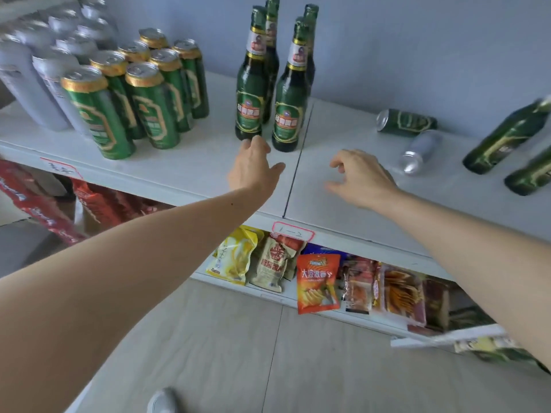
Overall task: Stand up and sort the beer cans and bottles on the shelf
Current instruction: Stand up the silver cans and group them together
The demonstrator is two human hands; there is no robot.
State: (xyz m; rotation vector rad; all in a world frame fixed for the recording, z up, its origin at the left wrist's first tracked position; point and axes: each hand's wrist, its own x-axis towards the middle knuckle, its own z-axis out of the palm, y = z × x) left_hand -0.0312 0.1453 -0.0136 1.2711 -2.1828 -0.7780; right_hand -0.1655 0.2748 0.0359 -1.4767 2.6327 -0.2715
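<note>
Left hand (253, 171) open near upright bottles (251, 84), right hand (362, 181) loosely spread, holding nothing

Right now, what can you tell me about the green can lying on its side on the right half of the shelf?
The green can lies tipped over near the back wall, its silver end facing left. It looks like metal, green with a gold-edged label. It rests on the white shelf; a silver can lies just in front, and whether they touch is unclear. Neither hand touches it.
</note>
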